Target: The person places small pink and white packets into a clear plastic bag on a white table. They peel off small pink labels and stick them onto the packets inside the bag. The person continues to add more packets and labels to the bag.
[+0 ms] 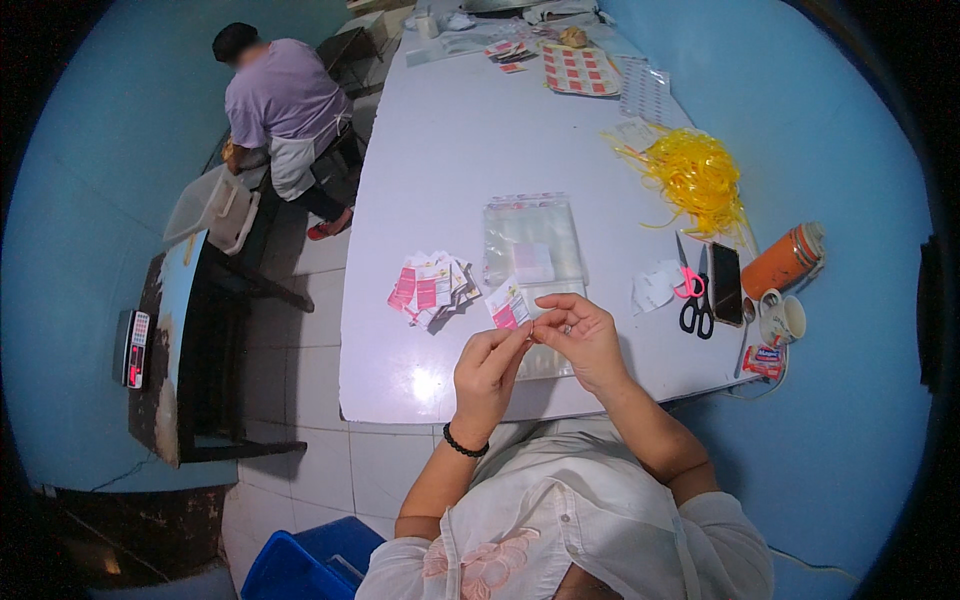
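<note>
Meeting at curled fingertips, left hand [487, 368] and right hand [583, 345]; cannot tell whether gripping anything. Just beyond, at the fingertips, a white-and-pink card [508, 305]. Leftward on the table [420, 170], similar cards [430, 285], heaped. Farther, clear plastic bags [560, 235]; then yellow ribbons [695, 178]; farther still, a printed sheet [580, 70].

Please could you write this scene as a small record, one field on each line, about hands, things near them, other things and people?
Left hand: bent, its grip meeting the right hand
Right hand: pinching grip; any small object inside cannot be made out
Nearest things: pink-and-white card, clear plastic bags
Left of hands: card pile
Right side: pink-handled scissors, black-handled scissors, phone, orange flask
Farther away: yellow strips
Co-worker: purple shirt, left of the table
</note>
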Demonstrator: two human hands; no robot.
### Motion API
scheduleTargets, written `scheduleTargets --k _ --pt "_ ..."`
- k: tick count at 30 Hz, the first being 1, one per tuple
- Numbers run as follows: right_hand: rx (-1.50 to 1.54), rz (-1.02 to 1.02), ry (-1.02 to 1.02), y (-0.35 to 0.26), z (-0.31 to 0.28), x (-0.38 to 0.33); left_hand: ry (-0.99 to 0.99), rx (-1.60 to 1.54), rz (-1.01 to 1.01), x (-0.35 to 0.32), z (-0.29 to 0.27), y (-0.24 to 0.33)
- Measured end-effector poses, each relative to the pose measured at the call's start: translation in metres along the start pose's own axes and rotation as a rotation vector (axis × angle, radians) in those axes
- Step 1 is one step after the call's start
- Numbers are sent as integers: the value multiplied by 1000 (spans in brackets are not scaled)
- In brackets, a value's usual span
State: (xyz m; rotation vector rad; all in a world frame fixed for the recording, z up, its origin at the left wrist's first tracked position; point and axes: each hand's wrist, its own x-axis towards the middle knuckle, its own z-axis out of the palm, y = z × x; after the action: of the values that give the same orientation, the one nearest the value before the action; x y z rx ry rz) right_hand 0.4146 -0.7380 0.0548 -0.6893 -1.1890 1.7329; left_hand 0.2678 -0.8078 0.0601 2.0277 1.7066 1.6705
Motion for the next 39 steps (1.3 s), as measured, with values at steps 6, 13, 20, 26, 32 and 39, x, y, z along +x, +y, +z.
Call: scheduleTargets --k 6,13,20,26,32,39 --pt "-23 -15 -22 -3 -3 -1 12 25 53 -1 1 1" --pt "-84 -107 -22 -4 -3 3 -28 56 91 6 -2 -5" --pt "-135 -84 -14 -8 -3 4 -26 26 24 2 2 -6" --pt "-73 -1 4 -10 -4 2 2 54 85 1 2 -4" --pt "-115 -12 -1 -17 -4 3 4 81 87 4 1 1" --pt "-190 -85 -21 -22 -2 4 -52 35 32 6 -3 2"
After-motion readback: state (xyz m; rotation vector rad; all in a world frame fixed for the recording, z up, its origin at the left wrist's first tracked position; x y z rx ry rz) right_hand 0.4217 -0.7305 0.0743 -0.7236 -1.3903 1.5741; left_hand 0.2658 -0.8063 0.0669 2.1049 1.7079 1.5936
